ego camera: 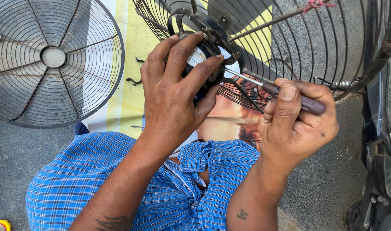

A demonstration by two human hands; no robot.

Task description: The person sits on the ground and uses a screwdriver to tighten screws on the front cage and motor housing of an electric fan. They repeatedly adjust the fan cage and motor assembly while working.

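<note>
Grey, gritty pavement point(16, 158) is lying under everything, and a printed sheet point(131, 42) in pale yellow, white and orange-brown is spreading across it beneath the work. At the upper left a round wire fan guard point(54, 60) is resting flat on the ground, partly over the sheet's edge, its spokes running out from a plain central disc. A few small dark metal clips point(134, 80) are lying on the sheet just beside that guard. Along the right edge a dark piece of machinery point(381, 141) with ridged, worn parts is standing, cut off by the frame. A bit of yellow is showing at the bottom left corner.

The person, in a blue checked shirt point(88, 175), is holding a fan motor point(204, 60) up close in front of the camera. The motor is dark and rounded, carrying a light label, and it is sitting at the hub of a second wire guard point(298, 47), black and deeper-dished, whose rings are fanning out toward the upper right. The left hand point(174, 94) is wrapping around the motor, fingers curled over its top and thumb pressing from below. The right hand point(296, 124) is closing around the dark handle of a screwdriver point(272, 87), whose slim metal shaft is reaching left to the motor's side, tip touching near the mounting bracket.
</note>
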